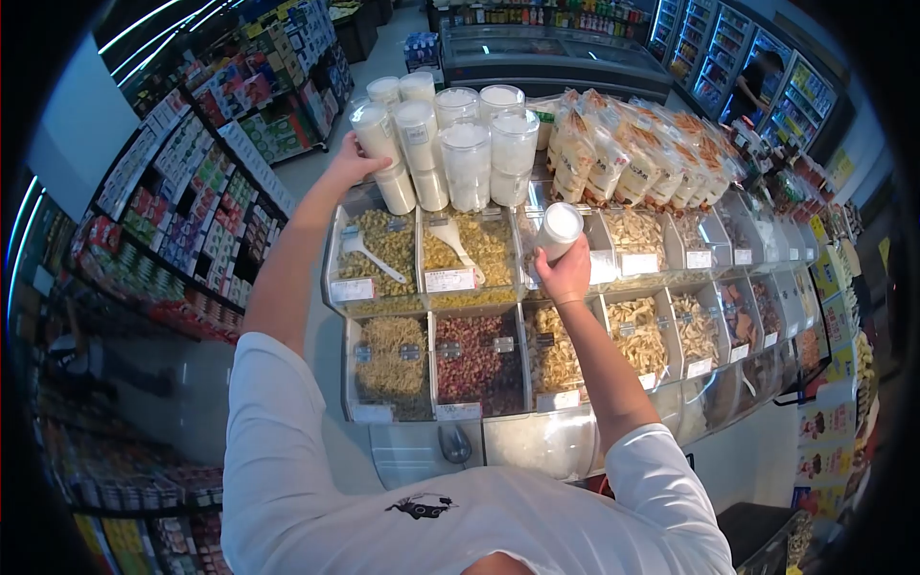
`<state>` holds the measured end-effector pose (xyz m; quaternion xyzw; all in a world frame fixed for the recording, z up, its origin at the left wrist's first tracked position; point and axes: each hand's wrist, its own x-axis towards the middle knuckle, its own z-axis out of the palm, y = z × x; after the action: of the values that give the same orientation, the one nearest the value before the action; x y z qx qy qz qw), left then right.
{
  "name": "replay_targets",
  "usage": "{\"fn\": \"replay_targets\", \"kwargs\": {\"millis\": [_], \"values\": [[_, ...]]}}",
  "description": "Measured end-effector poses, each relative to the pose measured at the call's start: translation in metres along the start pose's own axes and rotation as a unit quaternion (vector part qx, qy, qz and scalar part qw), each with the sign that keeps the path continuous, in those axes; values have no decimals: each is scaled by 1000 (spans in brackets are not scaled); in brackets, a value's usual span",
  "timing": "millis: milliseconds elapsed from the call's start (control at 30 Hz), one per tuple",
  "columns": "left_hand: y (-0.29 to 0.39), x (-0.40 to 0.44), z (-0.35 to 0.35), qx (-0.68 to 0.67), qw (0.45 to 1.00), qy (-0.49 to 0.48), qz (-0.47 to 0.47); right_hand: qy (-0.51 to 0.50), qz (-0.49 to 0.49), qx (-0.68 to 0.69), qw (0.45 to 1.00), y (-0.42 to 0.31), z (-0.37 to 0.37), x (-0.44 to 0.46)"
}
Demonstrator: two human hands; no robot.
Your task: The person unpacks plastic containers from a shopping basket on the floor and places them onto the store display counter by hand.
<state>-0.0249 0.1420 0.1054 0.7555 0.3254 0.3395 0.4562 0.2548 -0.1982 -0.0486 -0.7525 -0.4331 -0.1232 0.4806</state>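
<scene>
My left hand [358,163] reaches to the far left of the jar stacks, its fingers around a clear jar of white contents [375,132]. That jar sits on top of another jar [395,189]. In my right hand [567,272] is a similar jar with a white top [562,224], held above the front bins and apart from the stacks. Between my hands stand more stacked jars, among them a wide one [467,153] and another wide one [515,139]. Under my left arm's side, a white scoop [372,257] lies on a bin of dried goods.
Clear-lidded bins hold dried red buds [468,359], pale strands [393,355] and sliced dried goods [632,326]. Packed bags [642,158] stand right of the jars. Behind is a chest freezer [546,56]; stocked shelves [182,201] line the left. A person [757,81] stands by the fridges.
</scene>
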Motion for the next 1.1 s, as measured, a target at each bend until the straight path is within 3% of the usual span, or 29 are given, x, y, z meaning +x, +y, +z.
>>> {"fn": "replay_targets", "kwargs": {"millis": [100, 167, 267, 400, 467, 633, 1100], "values": [[-10, -9, 11, -24, 999, -22, -28, 2, -15, -7, 1000, 3, 3, -1], [-13, -10, 15, -6, 999, 26, -45, 6, -16, 2, 1000, 4, 3, -1], [-11, -18, 17, 15, 999, 27, -13, 8, -24, -1, 1000, 0, 0, 1], [1, -40, 24, 53, 997, 29, -47, -4, -12, -11, 1000, 1, 1, -1], [-24, -35, 27, 22, 999, -29, -1, -21, 23, -11, 999, 1, 2, 1], [-50, -26, 28, 24, 1000, -2, 9, 4, -14, -29, 999, 5, 5, 0], [-27, -31, 27, 81, 996, 20, 30, 10, -7, -28, 1000, -1, 2, -1]]}}
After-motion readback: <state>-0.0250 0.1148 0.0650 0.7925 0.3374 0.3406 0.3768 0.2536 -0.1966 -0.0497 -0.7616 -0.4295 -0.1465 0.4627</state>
